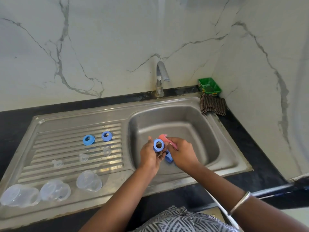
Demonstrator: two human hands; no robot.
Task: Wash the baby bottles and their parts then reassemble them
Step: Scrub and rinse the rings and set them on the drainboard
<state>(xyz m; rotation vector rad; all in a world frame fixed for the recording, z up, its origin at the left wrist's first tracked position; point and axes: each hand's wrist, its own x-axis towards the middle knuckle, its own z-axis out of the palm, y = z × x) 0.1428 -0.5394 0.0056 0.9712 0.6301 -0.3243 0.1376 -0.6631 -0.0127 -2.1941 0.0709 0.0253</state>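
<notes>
Over the steel sink basin (192,124), my left hand (149,157) grips a blue bottle collar ring (158,145) with its opening facing up. My right hand (181,152) holds a pink scrubber (163,136) right beside the ring. Another blue part (168,157) shows below, between both hands; which hand holds it I cannot tell. On the ribbed drainboard (55,136) lie two blue collar rings (88,139) (106,136), three clear teats (107,150) (83,157) (57,163) and three clear caps (89,181) (55,190) (19,195).
A chrome tap (160,76) stands behind the basin, with no water running. A green box (209,86) and a checked cloth (212,106) sit at the back right corner. Black counter (250,143) surrounds the sink; marble walls stand behind and to the right.
</notes>
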